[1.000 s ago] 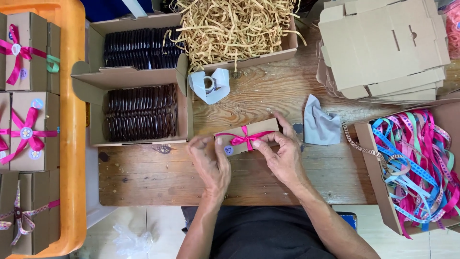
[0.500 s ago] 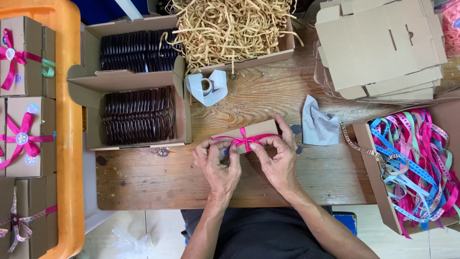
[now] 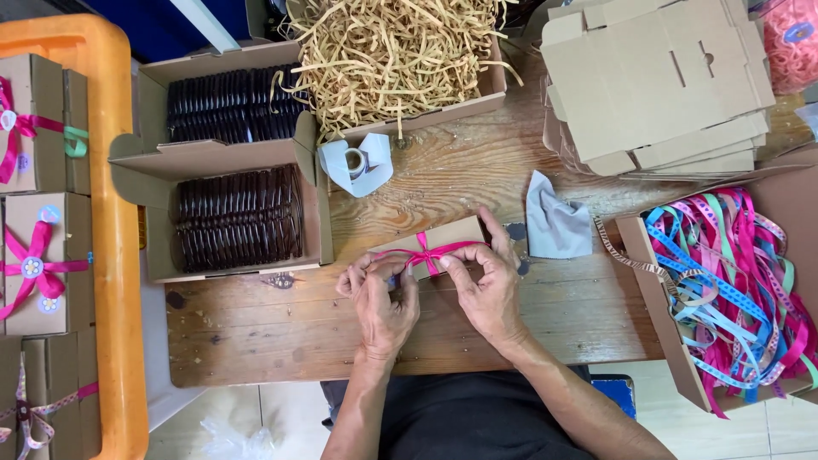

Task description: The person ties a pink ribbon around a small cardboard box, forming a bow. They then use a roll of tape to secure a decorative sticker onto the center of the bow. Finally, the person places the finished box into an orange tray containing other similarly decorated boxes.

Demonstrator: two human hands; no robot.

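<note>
Small box: a flat brown cardboard box tied with a pink ribbon, lying on the wooden table just ahead of both hands.
Look: plain kraft card; the ribbon crosses its top and meets in a knot near the middle.
Long axis: runs left to right, the right end tilted slightly away from the person.
Left hand: the left hand has its fingers curled together, pinching the ribbon at the box's left end.
Right hand: the right hand pinches ribbon between thumb and forefinger, its other fingers resting over the box's right end.
Packages left: finished ribboned boxes in an orange tray.
Packages behind: open cartons of dark discs, a carton of paper shred, and a stack of flat box blanks.
Package right: a carton of mixed ribbons.
</note>
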